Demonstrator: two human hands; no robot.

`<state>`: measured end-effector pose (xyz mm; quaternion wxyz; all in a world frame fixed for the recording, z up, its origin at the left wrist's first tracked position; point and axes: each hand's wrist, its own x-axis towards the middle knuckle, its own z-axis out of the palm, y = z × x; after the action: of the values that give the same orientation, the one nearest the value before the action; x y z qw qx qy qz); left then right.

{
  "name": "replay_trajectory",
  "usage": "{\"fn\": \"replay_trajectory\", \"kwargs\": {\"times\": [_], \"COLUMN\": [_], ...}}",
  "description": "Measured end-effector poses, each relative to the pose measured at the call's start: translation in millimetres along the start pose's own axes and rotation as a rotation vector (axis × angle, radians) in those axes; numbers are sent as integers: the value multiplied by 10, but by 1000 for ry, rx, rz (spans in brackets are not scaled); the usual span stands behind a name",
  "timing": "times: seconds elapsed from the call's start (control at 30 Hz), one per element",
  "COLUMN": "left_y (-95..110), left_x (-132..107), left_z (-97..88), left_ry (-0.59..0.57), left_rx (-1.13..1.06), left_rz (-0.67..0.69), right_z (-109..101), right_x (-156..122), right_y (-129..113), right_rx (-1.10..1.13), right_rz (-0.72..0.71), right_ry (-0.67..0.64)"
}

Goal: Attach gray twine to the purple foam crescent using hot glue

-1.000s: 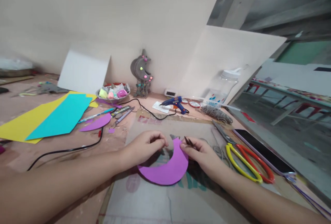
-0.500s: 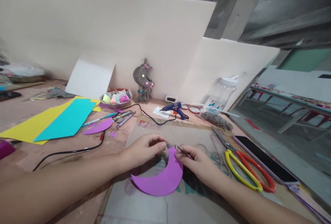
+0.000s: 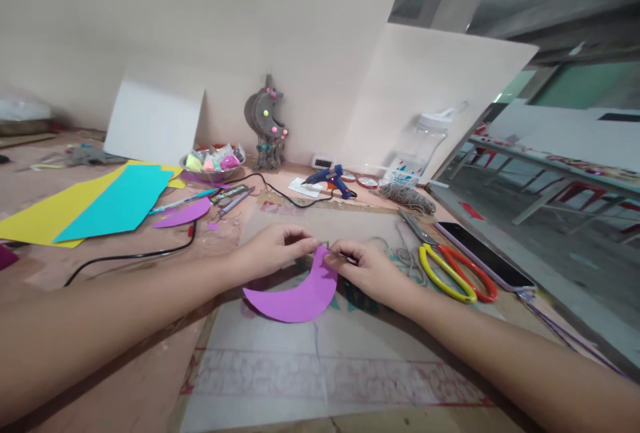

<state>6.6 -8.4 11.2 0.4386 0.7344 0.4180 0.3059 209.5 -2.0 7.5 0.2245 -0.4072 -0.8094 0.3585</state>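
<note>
A purple paper crescent (image 3: 295, 294) lies on a sheet of cardboard (image 3: 320, 373) in front of me. My left hand (image 3: 273, 252) is closed, its fingertips pinching near the crescent's upper tip. My right hand (image 3: 367, 268) is closed on a thin dark pointed tool (image 3: 340, 256) whose tip touches the same upper tip of the crescent. Both hands meet at that tip.
Yellow and red-handled scissors (image 3: 450, 266) and a phone (image 3: 480, 256) lie to the right. A blue glue gun (image 3: 330, 181) with a black cord (image 3: 130, 256), a bowl of colourful bits (image 3: 215, 163), teal paper (image 3: 117, 203) and yellow paper (image 3: 37, 220), pens and a moon ornament (image 3: 267, 120) sit behind.
The crescent has turned and shifted left. My right hand brought the thin tool to the crescent's upper tip, and the left hand closed in beside it. The head camera tilted down.
</note>
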Motion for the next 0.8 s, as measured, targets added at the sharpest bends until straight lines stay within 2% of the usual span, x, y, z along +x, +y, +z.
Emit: {"fn": "replay_trajectory", "kwargs": {"times": [0.2, 0.5, 0.67, 0.73, 0.8], "left_y": [-7, -79, -64, -71, -76], "left_x": [-17, 11, 13, 9, 6], "left_z": [-9, -2, -3, 0, 4], "left_ry": [12, 57, 50, 48, 46], "left_rx": [96, 74, 65, 44, 25], "left_rz": [45, 57, 67, 81, 73], "right_z": [-4, -18, -296, -455, -569], "right_x": [-6, -16, 8, 44, 119], "right_y": [12, -53, -46, -28, -12], "right_rx": [-36, 7, -49, -197, -356], "right_rz": [-7, -7, -119, -123, -133], "right_ry": [-14, 27, 243, 259, 206]}}
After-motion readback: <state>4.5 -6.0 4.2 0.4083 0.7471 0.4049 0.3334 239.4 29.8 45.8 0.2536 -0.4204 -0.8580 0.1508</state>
